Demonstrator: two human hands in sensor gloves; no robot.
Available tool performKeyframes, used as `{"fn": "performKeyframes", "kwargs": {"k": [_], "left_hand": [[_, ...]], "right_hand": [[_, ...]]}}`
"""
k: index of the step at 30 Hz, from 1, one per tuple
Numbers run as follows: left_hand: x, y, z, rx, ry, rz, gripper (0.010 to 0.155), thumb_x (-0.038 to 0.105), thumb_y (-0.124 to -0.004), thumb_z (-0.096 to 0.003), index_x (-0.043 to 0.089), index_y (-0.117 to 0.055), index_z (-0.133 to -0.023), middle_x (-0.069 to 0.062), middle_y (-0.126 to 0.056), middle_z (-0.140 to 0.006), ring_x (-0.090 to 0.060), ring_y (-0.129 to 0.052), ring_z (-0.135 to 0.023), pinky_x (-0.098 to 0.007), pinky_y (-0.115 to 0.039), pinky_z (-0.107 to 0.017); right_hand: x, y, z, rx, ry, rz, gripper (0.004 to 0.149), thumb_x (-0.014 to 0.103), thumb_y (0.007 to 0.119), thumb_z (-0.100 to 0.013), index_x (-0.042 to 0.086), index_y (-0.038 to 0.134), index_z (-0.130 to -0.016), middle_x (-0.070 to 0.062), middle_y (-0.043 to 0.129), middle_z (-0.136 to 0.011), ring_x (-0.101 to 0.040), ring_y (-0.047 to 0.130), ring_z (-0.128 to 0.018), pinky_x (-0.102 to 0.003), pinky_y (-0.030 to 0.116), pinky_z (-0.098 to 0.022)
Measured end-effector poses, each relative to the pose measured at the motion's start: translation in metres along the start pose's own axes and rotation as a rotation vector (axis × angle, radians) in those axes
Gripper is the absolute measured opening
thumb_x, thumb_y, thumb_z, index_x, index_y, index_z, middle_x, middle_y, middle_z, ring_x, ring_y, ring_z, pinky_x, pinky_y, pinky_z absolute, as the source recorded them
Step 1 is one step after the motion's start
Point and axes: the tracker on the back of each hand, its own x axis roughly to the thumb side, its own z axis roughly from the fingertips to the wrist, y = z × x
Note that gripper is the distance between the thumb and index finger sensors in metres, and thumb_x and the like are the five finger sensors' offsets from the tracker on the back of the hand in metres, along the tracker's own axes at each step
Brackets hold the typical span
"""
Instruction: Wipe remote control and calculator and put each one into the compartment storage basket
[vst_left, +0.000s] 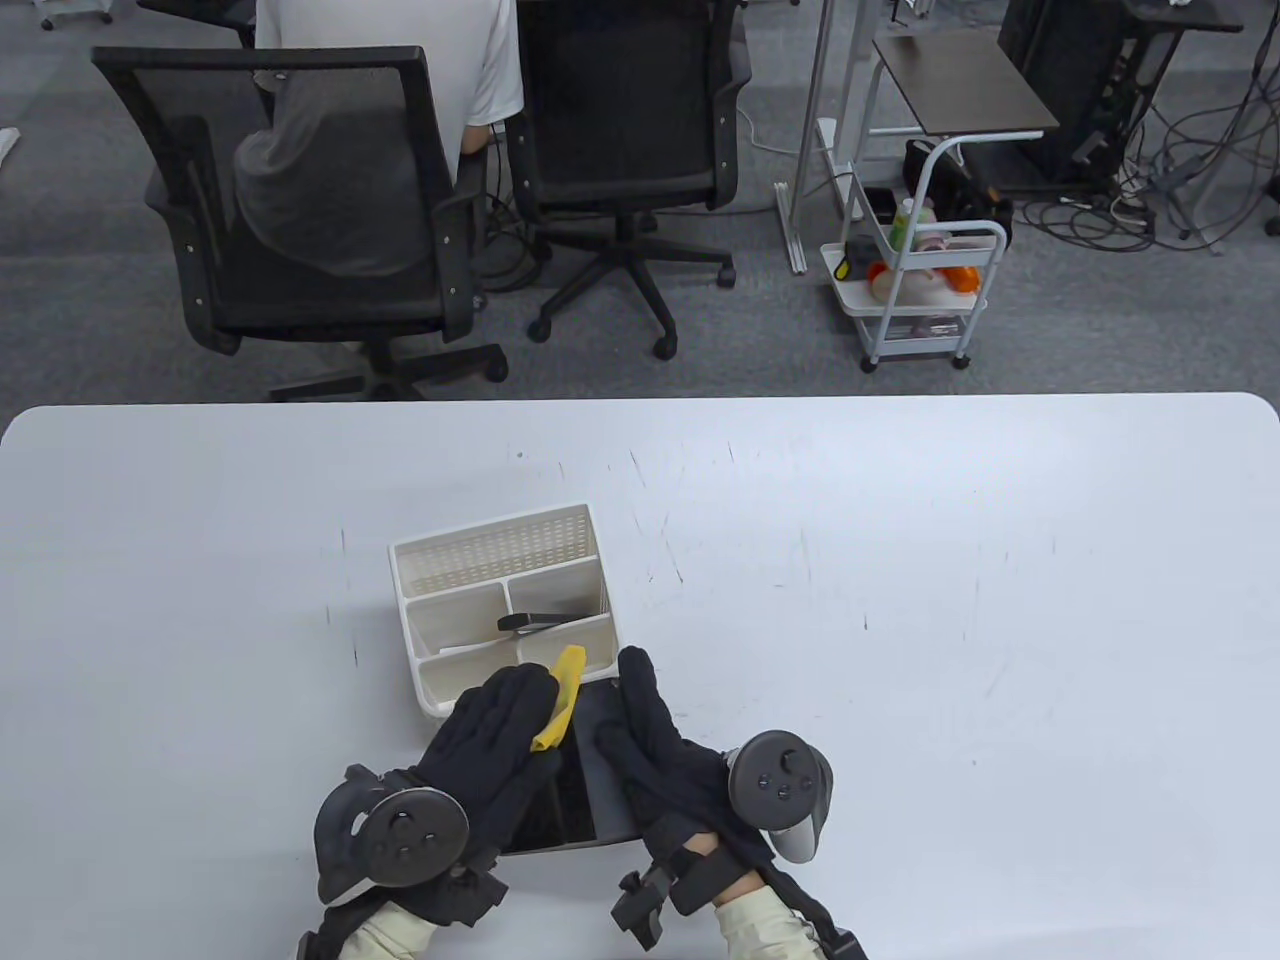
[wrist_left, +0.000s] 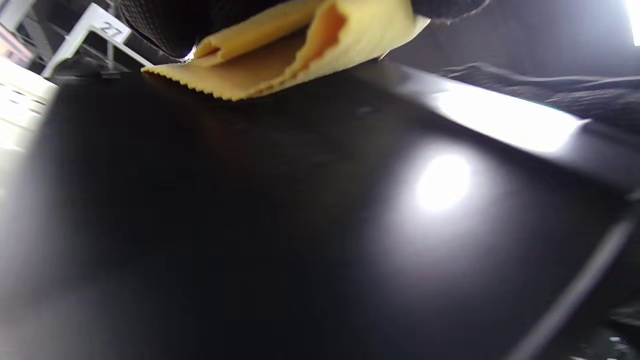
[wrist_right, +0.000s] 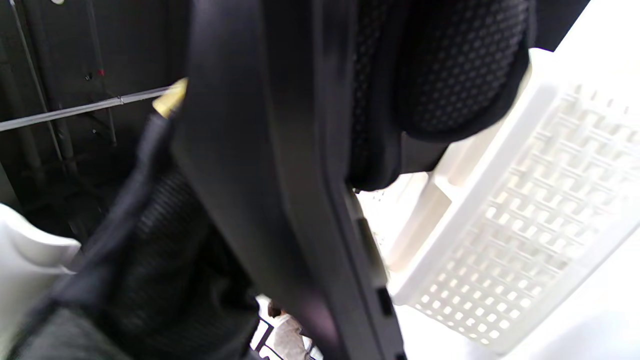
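A flat black calculator (vst_left: 600, 810) is held tilted above the table's near edge. My right hand (vst_left: 655, 730) grips its right edge, thumb on the face and fingers behind, as the right wrist view shows with fingers (wrist_right: 450, 65) round the edge of the calculator (wrist_right: 260, 175). My left hand (vst_left: 495, 735) holds a folded yellow cloth (vst_left: 562, 705) and presses it on the calculator's upper part. In the left wrist view the cloth (wrist_left: 280, 55) lies on the glossy calculator face (wrist_left: 300, 200). The dark remote control (vst_left: 540, 623) lies in a compartment of the white storage basket (vst_left: 497, 552).
The basket (wrist_right: 525, 200) stands just beyond the calculator's far edge, close to both hands. Past the table's far edge stand two office chairs (vst_left: 300, 200), one with a seated person, and a white trolley (vst_left: 920, 290).
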Motion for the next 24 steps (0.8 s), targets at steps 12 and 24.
{"fn": "performKeyframes", "kwargs": {"k": [12,24], "left_hand": [[-0.015,0.001,0.001,-0.001,0.091,-0.038,0.058,0.048,-0.059,-0.0554,0.022,-0.06,-0.107,-0.009,-0.064,-0.113,-0.037,-0.063,-0.106,-0.055,-0.059,-0.074],[0.022,-0.014,0.001,-0.074,-0.125,-0.254,0.072,0.058,-0.066,-0.0497,0.025,-0.048,-0.111,-0.008,-0.048,-0.118,-0.037,-0.05,-0.11,-0.056,-0.052,-0.077]], "right_hand": [[0.0,-0.015,-0.001,-0.082,0.01,-0.112,0.069,0.023,0.061,-0.06,-0.009,0.025,-0.109,-0.027,0.084,-0.081,-0.031,0.103,-0.049,-0.046,0.087,-0.04],[-0.006,-0.038,0.005,-0.288,0.07,-0.255,0.069,0.023,0.059,-0.06,-0.01,0.021,-0.109,-0.026,0.082,-0.083,-0.031,0.102,-0.051,-0.046,0.086,-0.041]]}}
